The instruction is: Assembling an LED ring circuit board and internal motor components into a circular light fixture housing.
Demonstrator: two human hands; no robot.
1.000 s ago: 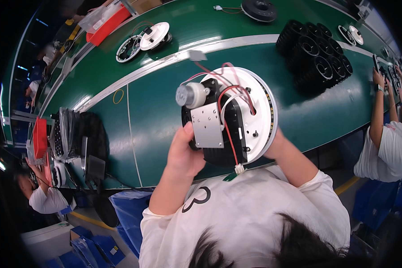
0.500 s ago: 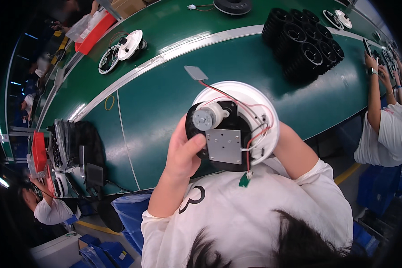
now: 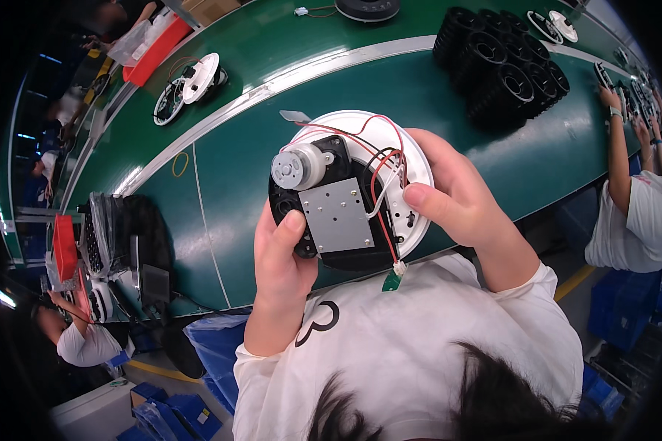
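The motor assembly (image 3: 337,214) is between the left hand (image 3: 281,253) and right hand (image 3: 460,198). On the tabletop (image 3: 235,184), tubes (image 3: 496,70) stand beyond it rightward — 1 band (image 3: 180,165) lies to its left — and a disc (image 3: 201,77) sits beyond it, leftward.

Your green bench (image 3: 232,191) carries a cluster of black tubes (image 3: 485,73). Left of the tubes and farther from you lies a black ring (image 3: 368,9); well to their left, a white disc (image 3: 201,77) sits beside a wired ring (image 3: 171,101), and a yellow band (image 3: 174,166) lies flat. Just beyond the tubes, to their right, you have another white disc (image 3: 563,26).
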